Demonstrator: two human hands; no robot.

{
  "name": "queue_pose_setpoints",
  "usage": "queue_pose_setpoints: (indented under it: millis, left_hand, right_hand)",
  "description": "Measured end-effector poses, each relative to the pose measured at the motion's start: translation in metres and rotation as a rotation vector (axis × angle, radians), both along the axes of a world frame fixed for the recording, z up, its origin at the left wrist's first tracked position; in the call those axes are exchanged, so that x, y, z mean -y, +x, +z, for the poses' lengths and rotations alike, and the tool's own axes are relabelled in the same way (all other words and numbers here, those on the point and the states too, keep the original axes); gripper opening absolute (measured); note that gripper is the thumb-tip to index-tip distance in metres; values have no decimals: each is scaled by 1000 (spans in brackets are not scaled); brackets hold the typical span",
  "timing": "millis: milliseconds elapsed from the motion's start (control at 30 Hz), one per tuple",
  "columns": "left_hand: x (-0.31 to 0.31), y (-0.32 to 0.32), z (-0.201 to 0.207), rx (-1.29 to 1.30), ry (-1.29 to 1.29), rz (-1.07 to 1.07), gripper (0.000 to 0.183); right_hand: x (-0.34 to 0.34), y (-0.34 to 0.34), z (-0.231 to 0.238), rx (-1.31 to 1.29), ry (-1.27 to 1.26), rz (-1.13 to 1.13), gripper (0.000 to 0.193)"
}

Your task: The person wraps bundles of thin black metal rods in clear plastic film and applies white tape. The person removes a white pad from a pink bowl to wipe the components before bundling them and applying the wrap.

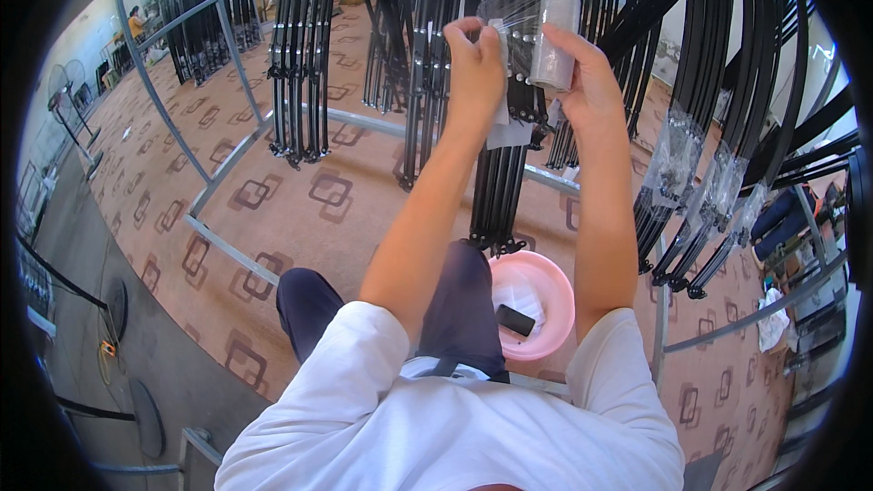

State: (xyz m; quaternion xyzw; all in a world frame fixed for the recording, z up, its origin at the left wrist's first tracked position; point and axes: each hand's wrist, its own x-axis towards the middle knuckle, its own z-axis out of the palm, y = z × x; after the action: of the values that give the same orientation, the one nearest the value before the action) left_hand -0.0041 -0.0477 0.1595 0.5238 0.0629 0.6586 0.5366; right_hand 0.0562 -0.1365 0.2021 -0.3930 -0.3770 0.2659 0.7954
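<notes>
My right hand (pixel 593 77) grips a roll of clear plastic film (pixel 557 23), held nearly upright. A stretched sheet of film (pixel 518 11) runs from the roll to my left hand (pixel 477 68), whose fingers are pinched on it. Between and just below my hands hangs a bundle of black metal bars (pixel 498 195) with shiny rivets. A piece of white paper (pixel 509 135) lies against the bundle beneath my hands. My fingers partly hide where film and paper meet the bars.
More black bars (pixel 300 82) hang to the left; film-wrapped bundles (pixel 677 159) hang at right. A grey metal frame (pixel 232 250) surrounds me. By my leg stands a pink basin (pixel 566 300) holding white papers and a dark phone (pixel 515 320). A distant person (pixel 136 24) is at far left.
</notes>
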Motion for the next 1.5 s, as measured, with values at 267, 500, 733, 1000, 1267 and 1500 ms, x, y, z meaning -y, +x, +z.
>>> queue_pose_setpoints:
  millis: [267, 500, 733, 1000, 1267, 1500]
  left_hand:
    - [6, -9, 1, -57, 105, -8, 25]
    - [13, -8, 3, -99, 98, -8, 26]
    - [4, 1, -2, -20, 96, -236, 24]
    - [0, 1, -2, 5, 10, -377, 19]
    - [1, -18, 5, 38, -110, -600, 18]
    - [-9, -31, 5, 14, -108, -696, 19]
  right_hand:
    - [-2, -1, -3, -7, 67, -54, 38]
    - [-7, -9, -7, -40, 142, -142, 44]
    - [7, -10, 0, 103, 29, -172, 46]
    - [17, -1, 5, 245, -109, -247, 42]
    - [23, 31, -14, 61, -129, -68, 36]
    - [-50, 45, -59, 145, -160, 59, 40]
